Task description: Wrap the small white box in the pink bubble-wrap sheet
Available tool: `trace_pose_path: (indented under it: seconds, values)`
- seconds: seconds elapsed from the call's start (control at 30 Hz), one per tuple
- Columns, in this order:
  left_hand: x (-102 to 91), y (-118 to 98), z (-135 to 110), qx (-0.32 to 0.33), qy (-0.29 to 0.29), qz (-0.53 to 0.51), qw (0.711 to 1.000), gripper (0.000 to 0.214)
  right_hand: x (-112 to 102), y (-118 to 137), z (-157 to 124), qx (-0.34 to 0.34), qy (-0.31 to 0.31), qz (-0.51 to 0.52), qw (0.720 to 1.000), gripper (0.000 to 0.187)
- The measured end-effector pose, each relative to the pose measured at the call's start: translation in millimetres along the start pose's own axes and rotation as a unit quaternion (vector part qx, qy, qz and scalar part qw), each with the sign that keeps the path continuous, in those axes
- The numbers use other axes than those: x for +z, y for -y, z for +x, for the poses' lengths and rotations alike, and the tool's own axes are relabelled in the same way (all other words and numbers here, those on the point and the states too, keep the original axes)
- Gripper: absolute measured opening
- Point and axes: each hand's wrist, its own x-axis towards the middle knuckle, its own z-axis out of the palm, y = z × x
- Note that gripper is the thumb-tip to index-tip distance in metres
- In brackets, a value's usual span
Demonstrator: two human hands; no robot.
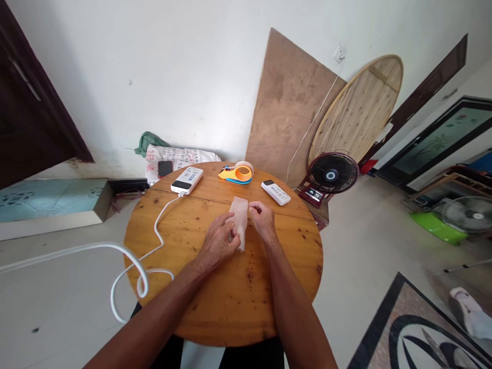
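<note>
A narrow, pale pinkish translucent packet [240, 210], like bubble wrap or thin foam, lies lengthwise on the round wooden table [207, 302]. My left hand [222, 238] rests over its lower left side, with fingers curled and closed on the wrap. Just right of the packet's upper edge, my right hand [263, 220] has thumb and forefinger pinched together; whatever is between them is too small to make out. Beyond the hands sits an orange and blue tape dispenser [240, 173] with a roll of tape.
A white power bank [187, 179] with a plugged white cable [157, 225] stands at the table's back left. Another white power bank [275, 192] lies back right. Past the table are a dark fan [331, 175], a leaning board [286, 102] and a printed sack [184, 157].
</note>
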Motion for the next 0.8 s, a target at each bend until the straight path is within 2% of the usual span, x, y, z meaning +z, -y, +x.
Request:
trace_pose_path:
  seconds: [0.1,0.23,0.37,0.43,0.63,0.7,0.8]
  values:
    - [2.6,2,-1,-0.008,-0.005,0.0,1.0,0.007,0,-5,2,-0.013,-0.005,0.006,1.0,0.024]
    - [4.8,4,-2,-0.006,-0.008,-0.008,1.0,0.007,4,-9,11,-0.009,0.004,-0.008,1.0,0.037]
    - [4.5,4,0,0.028,-0.017,-0.027,0.999,0.011,12,-10,31,0.017,0.067,-0.028,0.997,0.055]
    - [4.6,4,0,0.037,-0.02,-0.032,0.999,0.012,14,-10,41,0.016,0.099,-0.013,0.995,0.057]
    - [5.7,3,1,0.044,-0.016,-0.036,0.998,0.014,4,-13,44,-0.025,0.148,0.095,0.984,0.029]
    - [5.9,2,1,0.049,-0.018,-0.038,0.998,0.014,-4,-16,40,-0.03,0.16,0.08,0.983,0.022]
    - [6.6,2,1,0.051,-0.015,-0.04,0.998,0.015,-15,-21,39,-0.081,0.15,0.027,0.985,0.016]
